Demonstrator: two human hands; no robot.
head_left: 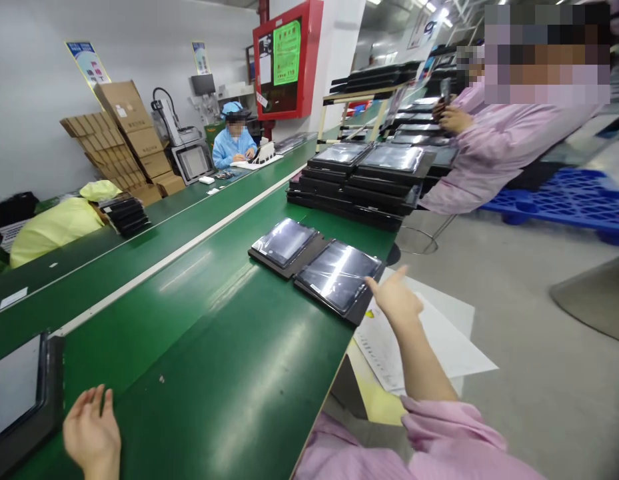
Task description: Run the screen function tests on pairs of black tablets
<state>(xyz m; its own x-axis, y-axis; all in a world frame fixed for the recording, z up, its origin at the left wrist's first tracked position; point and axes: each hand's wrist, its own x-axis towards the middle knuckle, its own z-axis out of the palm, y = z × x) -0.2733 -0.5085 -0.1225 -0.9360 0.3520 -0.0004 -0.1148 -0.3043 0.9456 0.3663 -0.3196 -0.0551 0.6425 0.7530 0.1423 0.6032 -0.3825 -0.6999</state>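
- A long green surface [229,347] runs away through a room with a pale wall [154,40] and a red cabinet [288,57]; black stacks [354,190] stand farther along.
- Near the surface's right edge, a tablet [336,273] lies screen up on a dark board [356,315], one corner towards the camera; I cannot tell its long axis.
- The right hand [398,300] overlaps the board's edge, fingers spread; contact is unclear.
- The left hand [93,430] holds nothing, fingers loosely extended, beside another tablet [12,383].
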